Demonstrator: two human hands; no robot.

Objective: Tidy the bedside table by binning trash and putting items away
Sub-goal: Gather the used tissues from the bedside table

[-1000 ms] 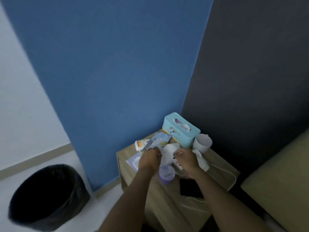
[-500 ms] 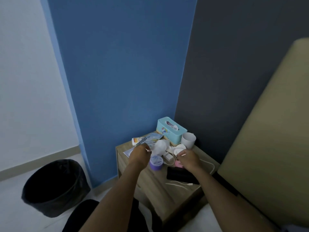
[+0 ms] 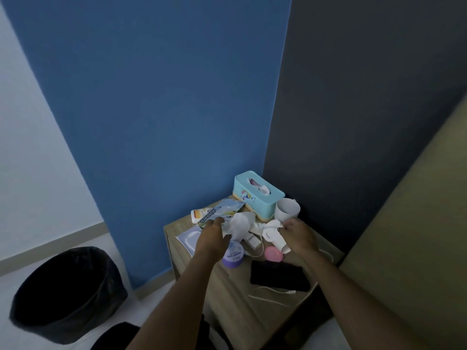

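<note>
A person's two bare arms reach forward over a small wooden bedside tabletop (image 3: 265, 309) set in a corner where a blue wall meets a dark grey one. The left hand (image 3: 211, 239) has its fingers curled around a crumpled white tissue (image 3: 240, 223) and the edge of a pale blue packet (image 3: 222, 210). The right hand (image 3: 298, 234) pinches a crushed white paper cup (image 3: 271, 232) lying on its side.

Behind the hands stand a teal tissue box (image 3: 255, 195) and an upright white cup (image 3: 286, 209). Nearer the person sit a purple jar (image 3: 233, 256), a pink round lid (image 3: 273, 254), a black phone (image 3: 279, 275) and a loose white cable (image 3: 270, 294). A white tube (image 3: 198, 214) and a flat white packet (image 3: 189, 238) lie at the left edge.

On the floor to the left, well apart from the tabletop, stands a bin (image 3: 65, 294) lined with black plastic.
</note>
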